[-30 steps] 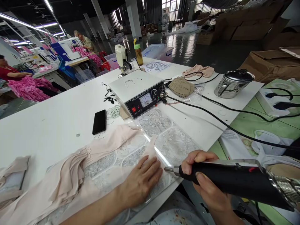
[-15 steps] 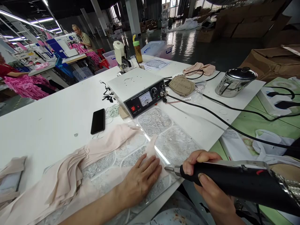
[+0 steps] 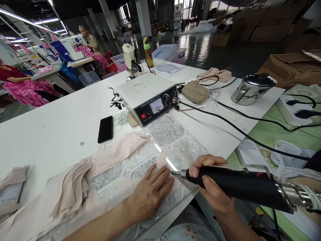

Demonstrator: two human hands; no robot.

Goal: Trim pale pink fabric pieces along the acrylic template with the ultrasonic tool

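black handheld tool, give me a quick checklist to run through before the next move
1. Grip: ok. The right hand is closed around the black handheld tool.
2. Fabric held down: ok. The left hand lies flat on the pale pink fabric.
3. Finger clearance: not ok, I'd say. The metal tip points at the left hand and looks very near its fingers.
4. Tip contact with the fabric: cannot tell.
5. Cable at the control box: ok. A black cable is plugged into its front.
6. Phone away from the tip: ok.
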